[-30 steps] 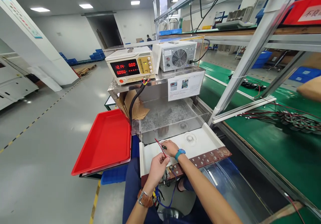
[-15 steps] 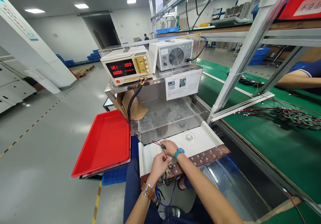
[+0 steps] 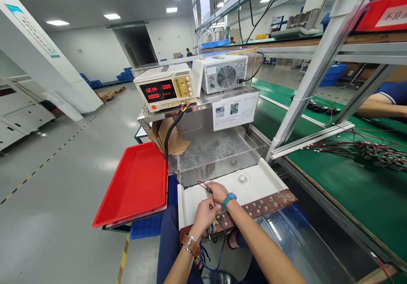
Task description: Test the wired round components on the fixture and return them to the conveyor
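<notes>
My right hand (image 3: 218, 193) pinches a small dark part (image 3: 209, 190), perhaps a little circuit board, with thin red and black wires (image 3: 202, 183) looping off to its left. Just below it, my left hand (image 3: 204, 216) has thumb and forefinger closed on a thin wire (image 3: 213, 199) running down from that part. Both hands are over the near left part of a white tray (image 3: 256, 181). A brown strip (image 3: 270, 202) with rows of metal eyelets crosses the tray's front edge, partly behind my wrists. Blue and black leads (image 3: 220, 250) hang below the strip.
A power supply (image 3: 165, 87) with red digits stands on a metal shelf behind the tray, beside a second unit (image 3: 225, 75) with a fan. To the left lies a red tray (image 3: 136, 178). At right, a green bench (image 3: 333, 174) carries bundled wired parts (image 3: 381, 152); another person's arm (image 3: 378, 106) rests there.
The whole view has shifted slightly. My two hands keep nearly the same place and grip, and the wire loop beside the dark part has changed shape a little.
</notes>
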The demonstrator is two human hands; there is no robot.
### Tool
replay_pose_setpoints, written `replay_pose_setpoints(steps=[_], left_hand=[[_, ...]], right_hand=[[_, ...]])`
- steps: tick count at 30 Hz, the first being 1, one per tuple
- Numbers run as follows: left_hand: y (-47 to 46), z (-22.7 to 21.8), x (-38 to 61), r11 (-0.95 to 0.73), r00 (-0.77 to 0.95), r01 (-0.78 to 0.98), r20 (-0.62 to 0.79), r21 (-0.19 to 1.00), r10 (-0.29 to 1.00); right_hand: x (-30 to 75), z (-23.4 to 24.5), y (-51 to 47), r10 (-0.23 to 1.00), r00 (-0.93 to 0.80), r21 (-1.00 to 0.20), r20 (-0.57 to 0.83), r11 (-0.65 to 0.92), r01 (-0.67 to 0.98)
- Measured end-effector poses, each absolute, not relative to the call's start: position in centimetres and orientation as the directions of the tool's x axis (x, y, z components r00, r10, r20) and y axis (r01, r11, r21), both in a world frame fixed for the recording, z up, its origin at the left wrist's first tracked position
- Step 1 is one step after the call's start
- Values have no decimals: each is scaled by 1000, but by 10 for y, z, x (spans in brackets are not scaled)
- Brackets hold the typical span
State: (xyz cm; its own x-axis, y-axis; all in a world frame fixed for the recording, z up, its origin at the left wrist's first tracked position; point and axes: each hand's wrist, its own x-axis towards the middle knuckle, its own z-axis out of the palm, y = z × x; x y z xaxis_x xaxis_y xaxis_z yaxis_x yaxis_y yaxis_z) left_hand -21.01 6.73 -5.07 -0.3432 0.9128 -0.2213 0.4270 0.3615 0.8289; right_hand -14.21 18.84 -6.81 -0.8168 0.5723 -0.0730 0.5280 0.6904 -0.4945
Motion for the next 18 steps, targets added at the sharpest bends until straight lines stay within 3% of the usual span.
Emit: replay_pose_setpoints(steps=[18], left_hand=[[65,-57,-211,358,-414,433,-171,827,894]], right_hand=[[-147,-68,184,591,-805,-553,-54,653,517]])
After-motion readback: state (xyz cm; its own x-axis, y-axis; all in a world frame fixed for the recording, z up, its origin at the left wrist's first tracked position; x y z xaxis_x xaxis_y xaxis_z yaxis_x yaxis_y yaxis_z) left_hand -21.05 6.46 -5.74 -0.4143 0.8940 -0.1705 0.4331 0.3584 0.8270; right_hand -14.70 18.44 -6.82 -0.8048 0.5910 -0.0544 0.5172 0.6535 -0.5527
